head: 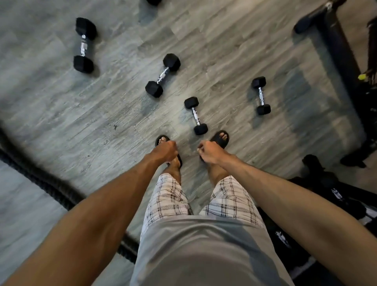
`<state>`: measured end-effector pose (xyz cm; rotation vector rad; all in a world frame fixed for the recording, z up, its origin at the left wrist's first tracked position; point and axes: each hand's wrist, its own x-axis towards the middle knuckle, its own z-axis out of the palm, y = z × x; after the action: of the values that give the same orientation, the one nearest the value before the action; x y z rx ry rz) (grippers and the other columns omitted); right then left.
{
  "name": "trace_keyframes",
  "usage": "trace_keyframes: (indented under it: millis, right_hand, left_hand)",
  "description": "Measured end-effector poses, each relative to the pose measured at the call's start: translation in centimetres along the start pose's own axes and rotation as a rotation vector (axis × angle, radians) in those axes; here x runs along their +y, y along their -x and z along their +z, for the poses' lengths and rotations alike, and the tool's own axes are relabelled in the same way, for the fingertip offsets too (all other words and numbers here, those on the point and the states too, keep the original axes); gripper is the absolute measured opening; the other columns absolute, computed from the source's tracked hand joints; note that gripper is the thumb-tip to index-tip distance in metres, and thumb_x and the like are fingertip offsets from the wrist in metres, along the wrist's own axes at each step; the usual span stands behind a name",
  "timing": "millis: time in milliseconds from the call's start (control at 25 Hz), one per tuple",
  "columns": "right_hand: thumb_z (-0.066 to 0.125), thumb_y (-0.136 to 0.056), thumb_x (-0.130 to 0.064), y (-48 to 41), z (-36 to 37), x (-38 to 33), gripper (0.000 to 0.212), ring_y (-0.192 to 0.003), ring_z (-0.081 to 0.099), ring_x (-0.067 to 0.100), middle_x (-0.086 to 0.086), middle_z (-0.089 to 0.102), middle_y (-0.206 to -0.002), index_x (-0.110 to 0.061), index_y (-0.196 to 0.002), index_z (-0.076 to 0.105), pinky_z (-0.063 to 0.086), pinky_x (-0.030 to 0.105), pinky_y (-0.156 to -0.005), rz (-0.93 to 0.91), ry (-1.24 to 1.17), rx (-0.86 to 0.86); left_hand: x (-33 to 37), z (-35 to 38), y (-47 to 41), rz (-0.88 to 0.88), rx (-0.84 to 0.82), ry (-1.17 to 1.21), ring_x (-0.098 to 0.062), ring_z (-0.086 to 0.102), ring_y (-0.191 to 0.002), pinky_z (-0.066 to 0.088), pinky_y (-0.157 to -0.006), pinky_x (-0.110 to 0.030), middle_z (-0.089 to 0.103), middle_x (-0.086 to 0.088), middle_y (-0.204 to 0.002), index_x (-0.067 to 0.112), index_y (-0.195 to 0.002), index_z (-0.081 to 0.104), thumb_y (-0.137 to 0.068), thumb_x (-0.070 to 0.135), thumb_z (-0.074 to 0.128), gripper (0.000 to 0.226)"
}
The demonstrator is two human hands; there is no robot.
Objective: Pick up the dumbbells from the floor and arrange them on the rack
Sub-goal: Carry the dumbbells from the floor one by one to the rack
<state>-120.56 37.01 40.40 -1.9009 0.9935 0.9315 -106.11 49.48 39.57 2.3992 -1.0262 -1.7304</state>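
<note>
Four dumbbells scattered loose on the floor, nearest dumbbell just ahead of your right foot; your left hand and right hand loosely curled, empty, ready to reach down.

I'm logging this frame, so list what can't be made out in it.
- Black object at the top edge, head view: cut off by the frame, possibly another dumbbell.
- Rack: only a dark frame at the right, cut off and blurred; no shelves show.
- Weight markings on the four whole dumbbells, e.g. the nearest: too small.
- Left hand and right hand: curled, palms hidden; nothing visible in them.
</note>
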Motion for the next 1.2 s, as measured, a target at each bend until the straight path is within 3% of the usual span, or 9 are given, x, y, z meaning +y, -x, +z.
trace_keyframes:
  millis: [240, 400, 520, 680, 800, 1040, 1120, 1200]
  right_hand:
    - [0.049, -0.097, -0.021, -10.1, 0.5, 3.4, 0.026, -0.112, 0.063, 0.032, 0.015, 0.071, -0.113, -0.009, -0.112, 0.065, 0.050, 0.036, -0.094, 0.032, -0.064, -0.068]
    - [0.049, -0.099, -0.024, -19.4, 0.9, 7.4, 0.026, -0.114, 0.061, 0.029, 0.012, 0.069, -0.116, -0.011, -0.114, 0.065, 0.044, 0.030, -0.089, 0.075, -0.120, -0.052]
    - [0.048, -0.099, -0.022, -27.9, 2.3, 10.8, 0.027, -0.114, 0.061, 0.031, 0.014, 0.068, -0.118, -0.008, -0.115, 0.065, 0.045, 0.030, -0.087, 0.119, -0.189, 0.007]
    - [0.052, -0.097, -0.019, -37.5, 5.1, 14.5, 0.027, -0.113, 0.061, 0.032, 0.015, 0.066, -0.119, -0.009, -0.120, 0.061, 0.046, 0.031, -0.088, 0.175, -0.296, 0.067]
    - [0.059, -0.091, -0.020, -43.4, 7.1, 16.8, 0.034, -0.111, 0.061, 0.031, 0.012, 0.064, -0.122, -0.012, -0.124, 0.054, 0.042, 0.028, -0.082, 0.240, -0.381, 0.084]
    - [0.070, -0.084, -0.019, -51.3, 9.9, 18.9, 0.046, -0.106, 0.060, 0.024, 0.006, 0.062, -0.117, -0.011, -0.125, 0.051, 0.043, 0.028, -0.083, 0.288, -0.626, 0.077]
    - [0.072, -0.085, -0.018, -53.1, 10.1, 18.9, 0.046, -0.107, 0.061, 0.022, 0.005, 0.063, -0.117, -0.011, -0.127, 0.054, 0.043, 0.026, -0.085, 0.274, -0.718, 0.065]
    - [0.072, -0.086, -0.017, -54.5, 10.1, 18.8, 0.045, -0.107, 0.062, 0.021, 0.006, 0.065, -0.118, -0.009, -0.126, 0.055, 0.043, 0.025, -0.085, 0.267, -0.791, 0.031]
  left_hand:
    - [-0.2, 0.6, -10.5, -0.044, -0.025, 0.027, -0.035, 0.062, -0.107, 0.051, -0.092, -0.039, 0.066, -0.018, -0.115, 0.004, -0.116, 0.062, -0.097, 0.018, 0.048, 0.027]
    - [-1.0, 2.7, -20.1, -0.133, -0.038, 0.311, -0.033, 0.069, -0.092, 0.058, -0.085, -0.044, 0.070, -0.020, -0.105, 0.001, -0.111, 0.062, -0.095, 0.013, 0.054, 0.022]
    - [-1.3, 5.6, -28.6, -0.235, -0.044, 0.463, -0.026, 0.069, -0.074, 0.059, -0.072, -0.038, 0.071, -0.019, -0.093, 0.004, -0.113, 0.060, -0.097, 0.014, 0.054, 0.019]
    - [-1.2, 8.5, -38.7, -0.334, -0.024, 0.657, -0.025, 0.066, -0.063, 0.059, -0.070, -0.039, 0.067, -0.015, -0.083, 0.001, -0.115, 0.058, -0.098, 0.011, 0.051, 0.020]
    - [-1.6, 9.5, -45.3, -0.416, 0.062, 0.872, -0.027, 0.066, -0.071, 0.059, -0.077, -0.043, 0.062, -0.015, -0.094, 0.008, -0.121, 0.049, -0.096, 0.009, 0.052, 0.025]
    - [-2.0, 10.1, -54.5, -0.502, 0.156, 1.212, -0.026, 0.061, -0.102, 0.056, -0.089, -0.038, 0.054, -0.007, -0.113, 0.024, -0.150, 0.024, -0.094, 0.022, 0.061, 0.067]
    - [-2.1, 10.3, -56.5, -0.501, 0.148, 1.294, -0.029, 0.058, -0.116, 0.053, -0.097, -0.042, 0.051, -0.009, -0.133, 0.024, -0.150, 0.027, -0.095, 0.028, 0.060, 0.065]
    - [-2.1, 10.9, -57.6, -0.491, 0.137, 1.367, -0.030, 0.057, -0.120, 0.052, -0.099, -0.046, 0.051, -0.010, -0.140, 0.022, -0.148, 0.032, -0.096, 0.030, 0.060, 0.060]
